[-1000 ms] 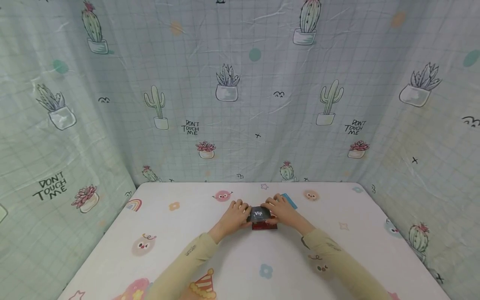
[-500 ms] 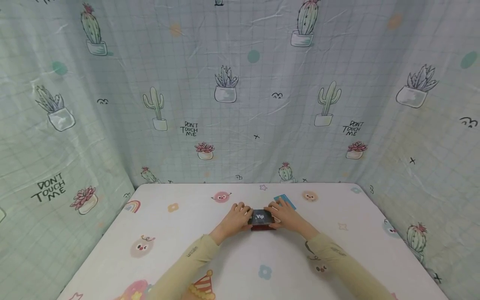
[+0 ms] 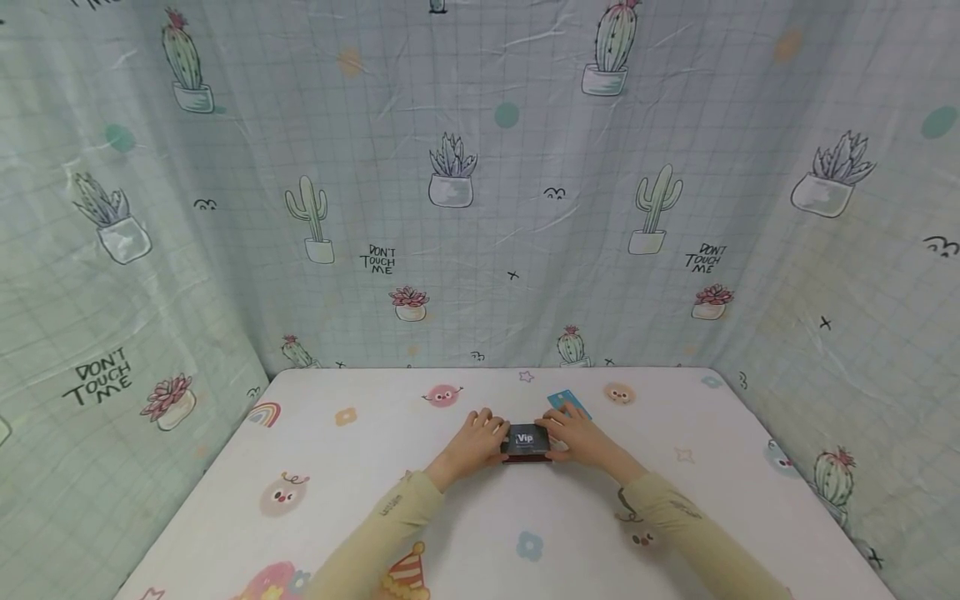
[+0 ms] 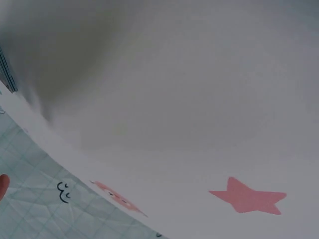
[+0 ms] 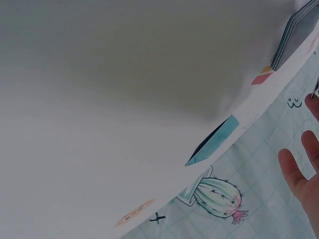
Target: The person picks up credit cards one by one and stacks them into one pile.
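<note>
A black card printed "Vip" (image 3: 527, 438) is pinched at its two short ends between both hands, near the far middle of the table. My left hand (image 3: 471, 448) grips its left end, thumb on the near side. At the right end, my right hand (image 3: 581, 437) holds it in the same way. Right under the card's near edge shows a dark reddish strip (image 3: 527, 459). In the right wrist view a stack of cards (image 5: 294, 40) lies on the table, and the spread right fingers (image 5: 291, 167) appear at the edge. Only one fingertip (image 4: 3, 185) shows in the left wrist view.
A blue card (image 3: 564, 402) lies just behind the right hand. Beside the stack, a small red and yellow piece (image 5: 261, 78) appears in the right wrist view. The white table (image 3: 465, 533) has cartoon prints, and a cactus-patterned curtain (image 3: 495, 233) encloses its back and sides.
Both hands have brought the black card slightly nearer and straightened it over the dark reddish strip, which shows less. The right hand has shifted right, uncovering more of the blue card.
</note>
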